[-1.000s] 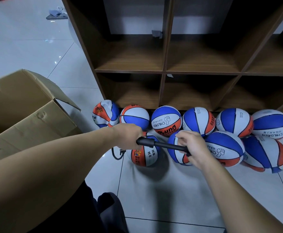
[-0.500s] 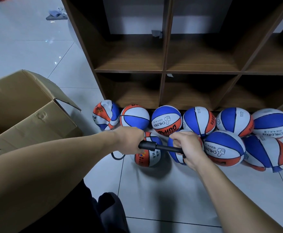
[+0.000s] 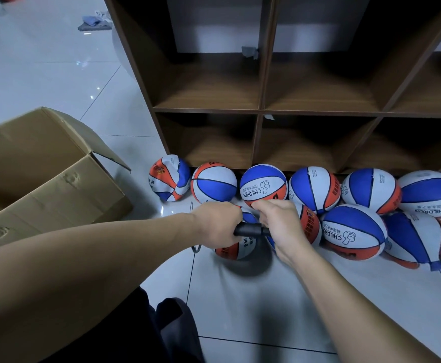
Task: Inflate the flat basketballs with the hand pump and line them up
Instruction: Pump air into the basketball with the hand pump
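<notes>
A black hand pump (image 3: 251, 229) lies level between my hands. My left hand (image 3: 218, 226) grips its barrel and my right hand (image 3: 279, 226) grips the handle end, the two hands almost touching. Under them sits a red, white and blue basketball (image 3: 233, 248), mostly hidden, with a thin black hose (image 3: 196, 248) looping at its left. Several more basketballs line the shelf foot, among them a crumpled one (image 3: 169, 178) at the far left and a round one marked CHILDREN (image 3: 264, 183). A partly flat ball (image 3: 421, 238) lies at the right.
An open cardboard box (image 3: 46, 176) stands on the white tiled floor at the left. A brown cubby shelf unit (image 3: 261, 108) rises behind the balls. My dark trouser knee (image 3: 172, 328) shows at the bottom. Cloth items (image 3: 93, 22) lie far back on the floor.
My right hand has pushed the pump handle leftward into the barrel, so the exposed rod has vanished and the hands have come together.
</notes>
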Tool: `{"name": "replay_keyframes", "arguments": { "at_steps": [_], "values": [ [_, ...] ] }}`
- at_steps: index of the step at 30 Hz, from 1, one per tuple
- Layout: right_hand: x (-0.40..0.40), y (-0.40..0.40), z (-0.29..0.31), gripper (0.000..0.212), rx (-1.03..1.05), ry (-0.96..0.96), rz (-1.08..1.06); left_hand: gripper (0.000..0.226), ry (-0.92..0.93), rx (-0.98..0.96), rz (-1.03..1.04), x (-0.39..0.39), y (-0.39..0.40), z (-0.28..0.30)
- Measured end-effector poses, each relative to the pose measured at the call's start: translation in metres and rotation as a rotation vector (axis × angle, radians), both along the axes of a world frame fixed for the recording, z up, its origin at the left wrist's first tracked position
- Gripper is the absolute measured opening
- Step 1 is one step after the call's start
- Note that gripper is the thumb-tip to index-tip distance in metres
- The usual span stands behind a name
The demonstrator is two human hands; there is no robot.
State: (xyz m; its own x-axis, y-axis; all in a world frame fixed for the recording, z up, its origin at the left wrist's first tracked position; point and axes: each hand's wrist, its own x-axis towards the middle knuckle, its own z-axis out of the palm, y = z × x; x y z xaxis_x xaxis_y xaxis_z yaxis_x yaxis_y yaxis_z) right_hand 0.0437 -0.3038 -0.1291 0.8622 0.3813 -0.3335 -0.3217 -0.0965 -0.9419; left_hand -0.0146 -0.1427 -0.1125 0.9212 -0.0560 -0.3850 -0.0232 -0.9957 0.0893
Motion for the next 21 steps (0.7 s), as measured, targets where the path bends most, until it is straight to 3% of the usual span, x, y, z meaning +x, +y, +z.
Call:
{"name": "replay_keyframes", "arguments": {
  "at_steps": [5,12,21],
  "values": [
    [-0.01,0.007,-0.003,0.042,0.005,0.052,-0.072,0.036,0.002,0.064,-0.09,0.007,0.003,0.009],
    [0.0,0.001,-0.012,0.053,0.038,0.08,-0.037,0.033,0.015,0.038,-0.108,0.013,0.014,0.006],
    [0.048,-0.049,-0.014,0.052,-0.057,0.124,0.026,0.03,0.087,0.048,0.012,0.016,0.054,0.01]
  ]
}}
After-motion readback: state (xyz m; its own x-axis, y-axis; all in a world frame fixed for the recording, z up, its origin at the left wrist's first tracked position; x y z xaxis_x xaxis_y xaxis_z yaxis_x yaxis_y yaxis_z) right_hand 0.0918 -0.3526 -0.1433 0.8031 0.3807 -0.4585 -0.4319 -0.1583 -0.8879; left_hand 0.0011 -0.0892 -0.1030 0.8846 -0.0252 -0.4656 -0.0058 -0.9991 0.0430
